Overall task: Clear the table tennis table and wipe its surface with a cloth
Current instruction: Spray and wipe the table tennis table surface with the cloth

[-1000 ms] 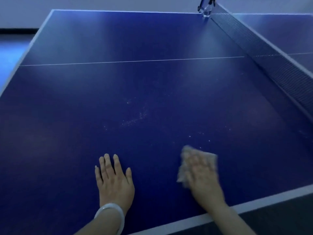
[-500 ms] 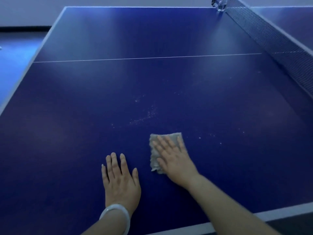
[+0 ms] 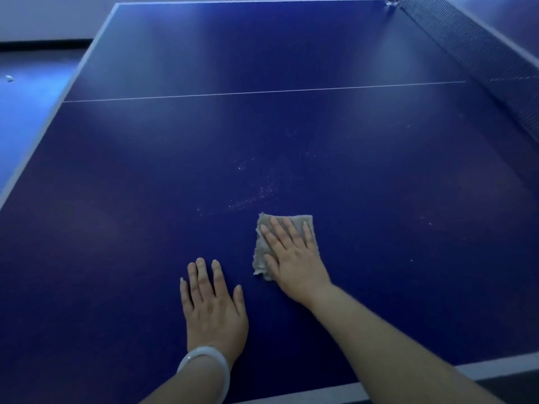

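Fingers (image 3: pixel 201 275) of the left hand (image 3: pixel 214 307) lie straight and slightly spread, palm pressed flat on the dark blue table tennis table (image 3: pixel 116 228), gripping nothing. A pale bangle (image 3: pixel 204 371) circles that wrist. Just right of this hand, the right hand (image 3: pixel 294 258) also lies flat with its fingers extended, pressing down on a small grey cloth (image 3: pixel 262 249) rather than clutching it. The cloth sits on the near half of the table, its frayed edges showing to the left of and beyond the fingers. Pale specks of dust (image 3: pixel 262 191) are scattered on the surface just beyond the cloth. Further right, the dark net (image 3: pixel 481 48) runs along the table's far right side.
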`<act>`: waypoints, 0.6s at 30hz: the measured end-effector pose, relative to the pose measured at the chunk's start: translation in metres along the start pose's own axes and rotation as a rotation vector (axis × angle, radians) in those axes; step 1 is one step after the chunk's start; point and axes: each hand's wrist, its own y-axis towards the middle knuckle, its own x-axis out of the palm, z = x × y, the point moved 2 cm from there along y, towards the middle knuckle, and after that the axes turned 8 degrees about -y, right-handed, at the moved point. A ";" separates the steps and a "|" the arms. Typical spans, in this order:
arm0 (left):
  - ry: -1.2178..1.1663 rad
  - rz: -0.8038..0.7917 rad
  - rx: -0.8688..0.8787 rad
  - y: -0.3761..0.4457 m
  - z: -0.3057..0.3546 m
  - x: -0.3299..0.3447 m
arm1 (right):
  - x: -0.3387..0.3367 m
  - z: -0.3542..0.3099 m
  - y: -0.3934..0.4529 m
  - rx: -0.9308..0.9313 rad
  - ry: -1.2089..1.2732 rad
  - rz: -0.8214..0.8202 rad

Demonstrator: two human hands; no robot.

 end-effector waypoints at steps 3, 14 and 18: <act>-0.001 -0.003 -0.004 0.000 0.000 0.001 | -0.004 0.063 0.016 0.038 -0.027 0.015; -0.023 -0.004 -0.018 -0.001 0.001 -0.004 | 0.012 0.054 -0.059 0.442 0.036 0.062; -0.040 -0.011 -0.019 -0.002 0.003 -0.006 | 0.015 0.044 -0.088 0.037 -0.011 0.031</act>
